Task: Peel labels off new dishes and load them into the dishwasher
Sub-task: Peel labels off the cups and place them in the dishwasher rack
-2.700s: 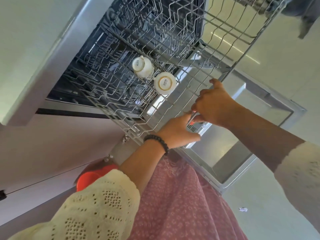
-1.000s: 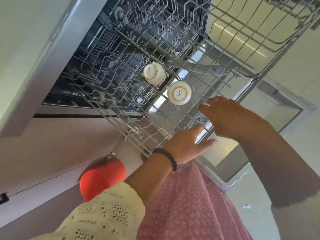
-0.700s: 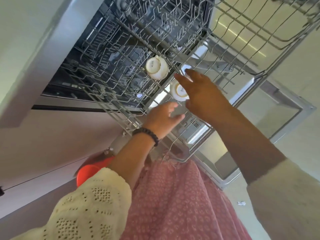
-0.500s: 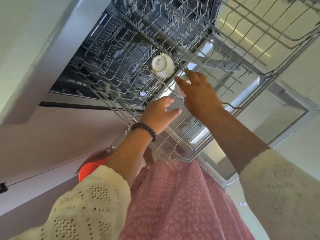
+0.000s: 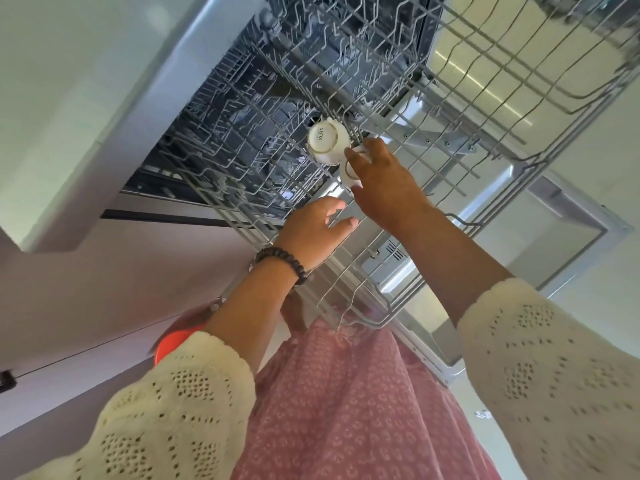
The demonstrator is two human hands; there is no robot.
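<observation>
Skirt (image 5: 346, 410): pink, nearest of all, below the rack.
Orange thing (image 5: 173, 339): just peeks out by the left sleeve, on the near side of the rack. I cannot tell what it is.
Rack (image 5: 381, 299): a grey wire rack, pulled out of the dishwasher (image 5: 145, 109). It is the place all other things are told from.
Left hand (image 5: 317, 230): over the near part of the rack, fingers spread and loose, holding nothing. It has a dark bead band at the wrist.
Right hand (image 5: 384, 181): further in over the rack, fingers curled round the near cup (image 5: 348, 173). Most of that cup is hidden by the hand.
Far cup (image 5: 327, 139): white, upside down in the rack, right beside the near cup. Nobody holds it. Its bottom shows printed letters.
Top rack (image 5: 519, 64): above and past the cups, with no dishes that I can see.
Done so far: I think two cups are in the rack, so loading has only begun.
Left to do: set the held cup steady. I see no other dishes, so I cannot tell how many remain.
</observation>
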